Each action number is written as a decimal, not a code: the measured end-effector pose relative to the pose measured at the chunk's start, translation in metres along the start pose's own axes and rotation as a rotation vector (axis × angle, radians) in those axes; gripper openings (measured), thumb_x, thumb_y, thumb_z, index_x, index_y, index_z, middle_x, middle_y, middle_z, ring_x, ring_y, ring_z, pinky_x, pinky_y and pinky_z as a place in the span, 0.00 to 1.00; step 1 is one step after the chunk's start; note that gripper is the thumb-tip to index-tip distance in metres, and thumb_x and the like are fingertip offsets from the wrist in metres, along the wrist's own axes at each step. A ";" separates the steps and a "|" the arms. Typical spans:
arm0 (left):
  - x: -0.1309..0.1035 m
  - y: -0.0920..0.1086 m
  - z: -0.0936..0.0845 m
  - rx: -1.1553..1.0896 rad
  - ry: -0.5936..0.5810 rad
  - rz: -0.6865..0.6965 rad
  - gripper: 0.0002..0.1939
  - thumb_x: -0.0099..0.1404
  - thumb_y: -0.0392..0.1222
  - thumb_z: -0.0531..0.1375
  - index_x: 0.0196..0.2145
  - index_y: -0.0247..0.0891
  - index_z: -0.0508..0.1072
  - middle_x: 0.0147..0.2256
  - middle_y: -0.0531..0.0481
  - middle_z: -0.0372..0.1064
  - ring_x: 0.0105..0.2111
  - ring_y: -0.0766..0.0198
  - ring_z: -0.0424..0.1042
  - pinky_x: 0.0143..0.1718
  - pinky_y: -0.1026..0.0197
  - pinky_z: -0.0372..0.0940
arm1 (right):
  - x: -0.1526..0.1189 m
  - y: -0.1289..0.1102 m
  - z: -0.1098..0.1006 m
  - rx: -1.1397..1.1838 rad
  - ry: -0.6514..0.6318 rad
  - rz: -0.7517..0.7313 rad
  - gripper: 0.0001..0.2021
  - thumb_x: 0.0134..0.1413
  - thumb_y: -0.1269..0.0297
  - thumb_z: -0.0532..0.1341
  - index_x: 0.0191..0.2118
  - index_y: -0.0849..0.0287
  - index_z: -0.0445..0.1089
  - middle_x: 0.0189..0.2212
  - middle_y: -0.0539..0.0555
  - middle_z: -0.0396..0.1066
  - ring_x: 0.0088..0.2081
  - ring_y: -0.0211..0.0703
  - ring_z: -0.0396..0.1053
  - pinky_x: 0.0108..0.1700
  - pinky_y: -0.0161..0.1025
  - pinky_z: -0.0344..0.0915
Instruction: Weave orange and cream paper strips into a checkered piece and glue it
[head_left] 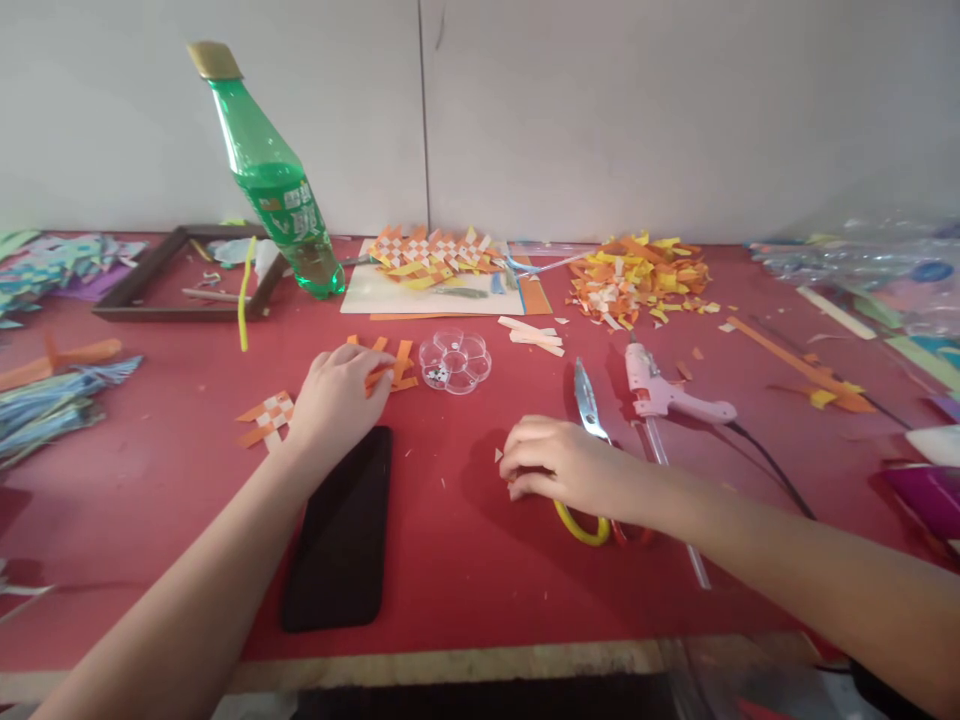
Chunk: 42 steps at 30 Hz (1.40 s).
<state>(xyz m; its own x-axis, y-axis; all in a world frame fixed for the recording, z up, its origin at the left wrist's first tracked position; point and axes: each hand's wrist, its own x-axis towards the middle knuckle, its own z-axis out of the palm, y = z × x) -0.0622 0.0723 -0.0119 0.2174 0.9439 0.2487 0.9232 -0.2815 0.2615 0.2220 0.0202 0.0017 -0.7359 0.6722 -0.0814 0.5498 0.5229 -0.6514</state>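
Note:
My left hand reaches over the far end of a black phone, its fingers closed at several orange paper strips. Under its wrist side lies a small woven orange-and-white paper piece. My right hand is low over the table, fingers curled in toward the thumb; a speck of orange shows at the fingertips, too small to name. Partly beneath that hand lies a pair of scissors with yellow and red handles. A clear flower-shaped palette holding a few tiny pieces sits between the hands.
A pink glue gun with a cord lies at right. Pale strips and a heap of orange and yellow paper lie farther back. A green bottle stands by a dark frame. Woven paper rests on a card.

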 end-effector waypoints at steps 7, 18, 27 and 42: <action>-0.001 0.004 -0.006 0.027 0.030 -0.037 0.17 0.67 0.44 0.51 0.45 0.38 0.76 0.44 0.40 0.74 0.45 0.47 0.72 0.52 0.47 0.62 | 0.002 0.001 -0.002 0.018 0.025 0.084 0.06 0.54 0.65 0.67 0.38 0.59 0.73 0.39 0.52 0.68 0.38 0.38 0.68 0.46 0.38 0.64; -0.003 0.010 0.001 0.033 -0.019 -0.026 0.15 0.65 0.46 0.56 0.45 0.37 0.74 0.43 0.39 0.74 0.44 0.46 0.72 0.51 0.47 0.63 | 0.006 0.001 -0.003 0.010 -0.025 0.047 0.08 0.59 0.70 0.62 0.28 0.60 0.70 0.32 0.51 0.68 0.38 0.39 0.66 0.45 0.39 0.63; -0.004 0.009 0.005 0.047 -0.020 -0.047 0.13 0.65 0.46 0.56 0.42 0.38 0.74 0.40 0.39 0.72 0.42 0.46 0.72 0.49 0.46 0.64 | 0.001 0.004 0.001 -0.029 0.031 0.065 0.07 0.61 0.65 0.61 0.32 0.58 0.71 0.35 0.50 0.67 0.34 0.35 0.68 0.41 0.36 0.65; -0.002 0.006 0.003 -0.022 0.012 -0.035 0.10 0.61 0.36 0.53 0.35 0.39 0.75 0.38 0.42 0.74 0.41 0.48 0.73 0.49 0.47 0.64 | 0.005 0.048 -0.043 -0.320 0.546 0.190 0.06 0.64 0.64 0.54 0.37 0.57 0.67 0.32 0.54 0.72 0.34 0.42 0.69 0.39 0.40 0.63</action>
<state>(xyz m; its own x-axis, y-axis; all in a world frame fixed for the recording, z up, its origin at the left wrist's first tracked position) -0.0563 0.0690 -0.0139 0.1807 0.9512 0.2503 0.9229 -0.2519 0.2912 0.2623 0.0715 0.0026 -0.3545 0.8935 0.2756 0.8026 0.4420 -0.4006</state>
